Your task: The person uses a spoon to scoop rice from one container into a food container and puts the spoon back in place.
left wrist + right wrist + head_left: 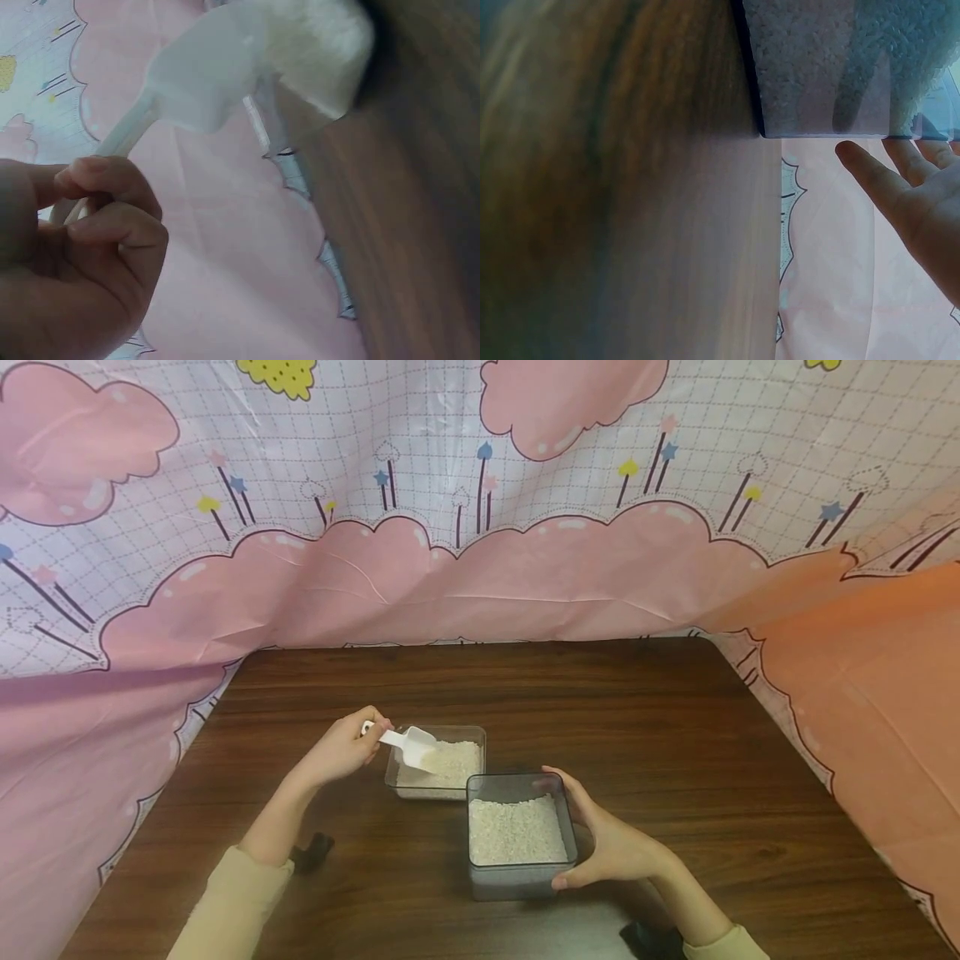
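My left hand (347, 747) grips the handle of a white plastic scoop (415, 747); the left wrist view shows the fingers curled round that handle. The scoop's mouth points down and right at the rice (456, 762) in a shallow clear tray (482, 745). Whether rice lies inside the scoop I cannot tell. Nearer to me stands a deeper, smoky-grey see-through container (517, 882), with white rice (517, 833) inside. My right hand (611, 839) holds it by its right side, thumb at the front corner and fingers toward the back, partly hidden behind the wall.
Both containers stand on a dark wood-grain table (637, 710), the grey one just in front and to the right of the tray. A patterned pink and white cloth (480, 585) hangs behind the table and along its sides. Small black devices (313, 853) sit at the wrists.
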Action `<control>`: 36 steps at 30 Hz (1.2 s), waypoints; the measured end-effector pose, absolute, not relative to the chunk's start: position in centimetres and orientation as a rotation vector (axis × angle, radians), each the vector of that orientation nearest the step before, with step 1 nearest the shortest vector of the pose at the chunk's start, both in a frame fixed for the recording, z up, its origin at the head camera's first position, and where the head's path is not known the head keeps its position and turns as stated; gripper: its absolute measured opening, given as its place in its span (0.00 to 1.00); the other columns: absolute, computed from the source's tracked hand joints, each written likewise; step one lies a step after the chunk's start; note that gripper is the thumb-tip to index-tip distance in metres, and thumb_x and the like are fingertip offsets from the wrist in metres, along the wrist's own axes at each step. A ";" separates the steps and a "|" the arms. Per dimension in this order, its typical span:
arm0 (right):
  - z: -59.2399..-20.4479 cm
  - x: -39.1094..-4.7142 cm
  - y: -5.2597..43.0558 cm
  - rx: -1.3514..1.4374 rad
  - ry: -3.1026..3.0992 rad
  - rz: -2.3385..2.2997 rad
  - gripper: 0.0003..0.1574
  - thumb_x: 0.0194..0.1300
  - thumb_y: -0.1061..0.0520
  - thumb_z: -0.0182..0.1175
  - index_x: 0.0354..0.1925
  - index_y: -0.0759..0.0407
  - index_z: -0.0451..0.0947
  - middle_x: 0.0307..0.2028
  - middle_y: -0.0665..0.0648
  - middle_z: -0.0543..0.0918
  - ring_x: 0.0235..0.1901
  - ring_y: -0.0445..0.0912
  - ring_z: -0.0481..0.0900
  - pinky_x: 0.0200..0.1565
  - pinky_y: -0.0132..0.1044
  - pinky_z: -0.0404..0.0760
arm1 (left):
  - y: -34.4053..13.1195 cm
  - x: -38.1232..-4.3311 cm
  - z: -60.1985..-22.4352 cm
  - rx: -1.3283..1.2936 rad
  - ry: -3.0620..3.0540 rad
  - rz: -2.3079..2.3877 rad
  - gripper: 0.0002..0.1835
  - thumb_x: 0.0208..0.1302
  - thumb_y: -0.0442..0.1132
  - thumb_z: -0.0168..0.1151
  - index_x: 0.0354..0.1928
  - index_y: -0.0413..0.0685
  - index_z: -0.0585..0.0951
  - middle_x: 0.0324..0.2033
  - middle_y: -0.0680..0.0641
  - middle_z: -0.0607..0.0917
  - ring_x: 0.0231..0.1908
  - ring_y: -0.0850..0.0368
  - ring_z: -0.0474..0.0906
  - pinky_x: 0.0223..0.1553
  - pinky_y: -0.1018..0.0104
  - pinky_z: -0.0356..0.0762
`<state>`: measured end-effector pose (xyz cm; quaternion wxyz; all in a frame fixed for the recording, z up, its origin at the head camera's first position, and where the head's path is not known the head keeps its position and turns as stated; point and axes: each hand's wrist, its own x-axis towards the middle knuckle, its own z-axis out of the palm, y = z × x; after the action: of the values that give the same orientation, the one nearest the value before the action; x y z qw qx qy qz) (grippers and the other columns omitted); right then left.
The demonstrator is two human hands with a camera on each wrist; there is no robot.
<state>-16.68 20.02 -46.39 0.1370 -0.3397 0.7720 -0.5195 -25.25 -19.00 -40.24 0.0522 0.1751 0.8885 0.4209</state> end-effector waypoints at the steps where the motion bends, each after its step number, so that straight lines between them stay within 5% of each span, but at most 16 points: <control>1: -46.4 -16.7 20.0 -0.975 2.230 -1.506 0.77 0.46 0.56 0.79 0.77 0.50 0.33 0.73 0.63 0.48 0.72 0.68 0.41 0.60 0.73 0.54 | -19.1 -25.3 -39.9 0.541 2.720 1.244 0.12 0.77 0.41 0.48 0.41 0.39 0.75 0.17 0.51 0.71 0.17 0.60 0.62 0.19 0.69 0.60; 7: -46.4 -16.7 20.0 -0.966 2.222 -1.508 0.77 0.46 0.55 0.79 0.77 0.44 0.33 0.73 0.64 0.46 0.72 0.68 0.40 0.60 0.73 0.54 | -18.7 -24.8 -37.5 0.625 2.848 1.085 0.11 0.77 0.41 0.48 0.42 0.41 0.76 0.20 0.51 0.70 0.20 0.60 0.59 0.22 0.66 0.61; 12: -46.3 -16.7 20.0 -0.981 2.218 -1.506 0.78 0.47 0.56 0.79 0.77 0.48 0.33 0.73 0.64 0.46 0.72 0.69 0.39 0.60 0.74 0.52 | -17.5 -22.6 -34.7 0.688 2.873 1.210 0.10 0.76 0.43 0.49 0.40 0.45 0.76 0.17 0.53 0.67 0.17 0.62 0.61 0.21 0.67 0.62; 20: -46.2 -16.6 20.0 -0.939 2.222 -1.508 0.79 0.45 0.54 0.79 0.77 0.50 0.33 0.73 0.64 0.47 0.72 0.69 0.40 0.60 0.74 0.54 | -14.2 -18.3 -31.4 0.905 2.526 1.611 0.07 0.75 0.33 0.50 0.36 0.40 0.75 0.15 0.51 0.70 0.17 0.62 0.65 0.18 0.70 0.65; 28: -46.2 -16.6 19.9 -0.911 2.232 -1.506 0.79 0.44 0.54 0.80 0.77 0.48 0.34 0.73 0.64 0.46 0.72 0.68 0.43 0.60 0.73 0.57 | -11.5 -16.6 -31.2 1.178 2.591 1.229 0.07 0.75 0.39 0.52 0.37 0.50 0.76 0.18 0.60 0.66 0.19 0.68 0.57 0.22 0.70 0.62; 32: -46.2 -16.6 19.9 -0.906 2.238 -1.502 0.78 0.44 0.54 0.80 0.77 0.41 0.35 0.74 0.64 0.45 0.72 0.68 0.43 0.61 0.72 0.55 | -10.8 -16.6 -31.9 1.298 2.637 1.038 0.06 0.75 0.40 0.52 0.37 0.50 0.75 0.23 0.59 0.73 0.25 0.66 0.64 0.30 0.68 0.68; 36: -46.2 -16.7 19.9 -0.938 2.266 -1.488 0.79 0.43 0.53 0.80 0.77 0.46 0.35 0.73 0.58 0.52 0.72 0.63 0.48 0.62 0.68 0.57 | -10.3 -16.9 -32.7 1.354 2.636 0.878 0.07 0.75 0.39 0.51 0.35 0.50 0.73 0.20 0.60 0.70 0.22 0.68 0.62 0.27 0.71 0.66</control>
<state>-16.67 19.88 -46.24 0.1360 -0.3240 0.7826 -0.5139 -16.92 -10.26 -32.72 0.0252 0.4380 0.8526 0.2839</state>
